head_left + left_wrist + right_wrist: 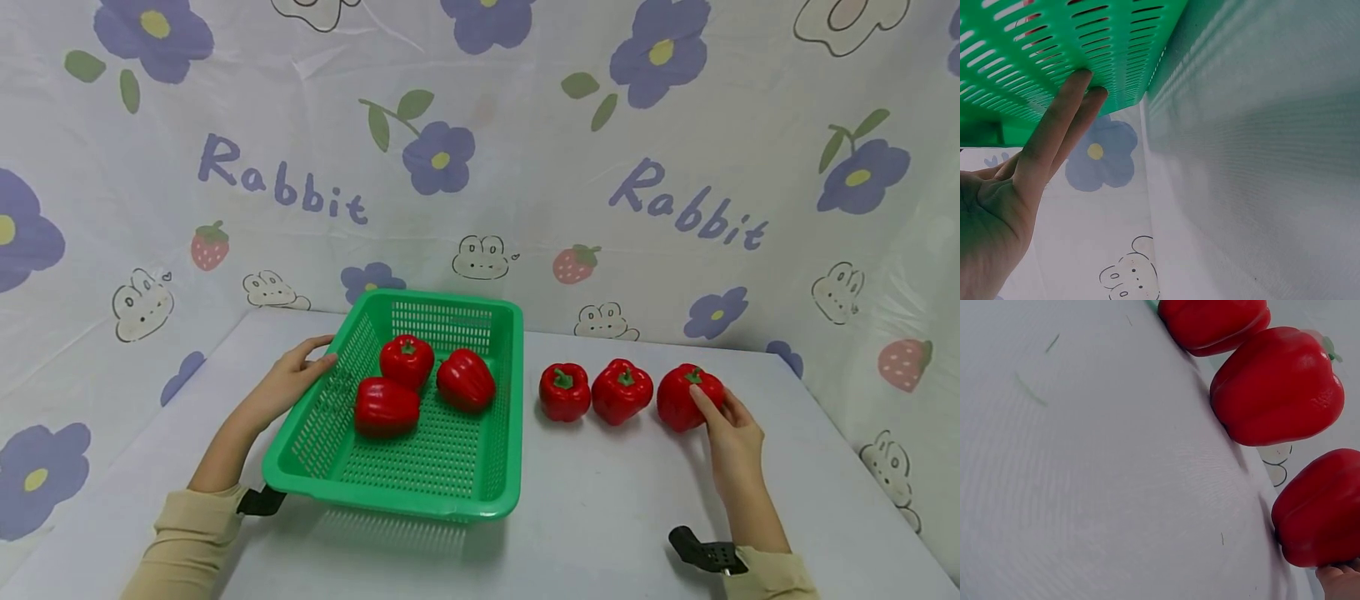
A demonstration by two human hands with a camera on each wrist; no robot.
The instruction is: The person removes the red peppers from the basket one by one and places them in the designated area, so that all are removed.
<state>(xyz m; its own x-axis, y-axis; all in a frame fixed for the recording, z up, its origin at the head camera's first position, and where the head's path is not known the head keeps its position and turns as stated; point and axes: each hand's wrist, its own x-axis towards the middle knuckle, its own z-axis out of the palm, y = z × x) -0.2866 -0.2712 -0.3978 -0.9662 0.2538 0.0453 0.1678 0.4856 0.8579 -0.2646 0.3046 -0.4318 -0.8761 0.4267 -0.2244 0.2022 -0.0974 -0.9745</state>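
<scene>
My left hand (288,379) holds the left rim of a green plastic basket (397,500). In the left wrist view, straight fingers (1054,134) lie against the basket's slotted outer wall (1116,59), beneath the rim. Three glossy red bell peppers (386,408) sit inside, toward the back and left. On the right, my right hand (738,442) grips another red bell pepper (678,400), thumb near its green stem and fingers along its right side. In the right wrist view only fingertips (1338,581) show under that bell pepper (1319,512).
Two more red bell peppers (565,392) (622,390) stand side by side between the basket and the right hand. The white table (600,517) runs back to a hanging printed cloth (525,208). Dark wrist bands (708,552) show at both sleeves.
</scene>
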